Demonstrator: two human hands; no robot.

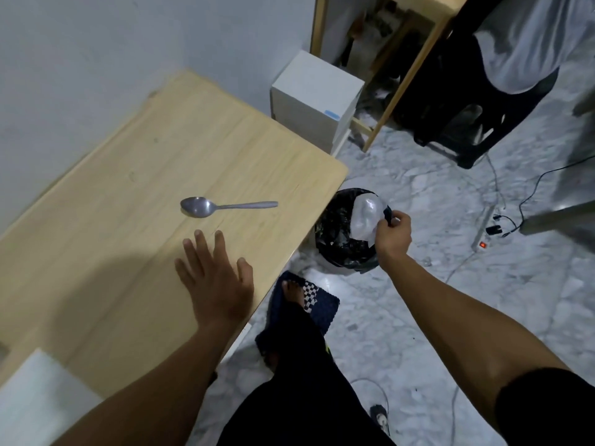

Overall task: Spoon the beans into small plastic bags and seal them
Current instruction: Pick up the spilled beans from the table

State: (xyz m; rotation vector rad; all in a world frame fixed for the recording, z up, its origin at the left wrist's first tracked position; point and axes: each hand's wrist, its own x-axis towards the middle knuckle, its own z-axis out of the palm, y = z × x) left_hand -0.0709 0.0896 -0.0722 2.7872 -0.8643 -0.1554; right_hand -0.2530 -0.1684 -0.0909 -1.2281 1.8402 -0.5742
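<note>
Plastic bag (pixel 367 220) pinched in our right hand (pixel 394 235), held over bin (pixel 338 233); we risk dropping it in. Left hand (pixel 214 272) flat, holding nothing, on surface (pixel 161 140) near spoon (pixel 225 206). No beans visible.

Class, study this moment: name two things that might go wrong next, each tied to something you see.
1. The right hand pinches the clear plastic bag over the lined bin; a loose pinch may drop it in.
2. The spoon lies beyond the flat left hand; a sweep might knock it off the table.
</note>
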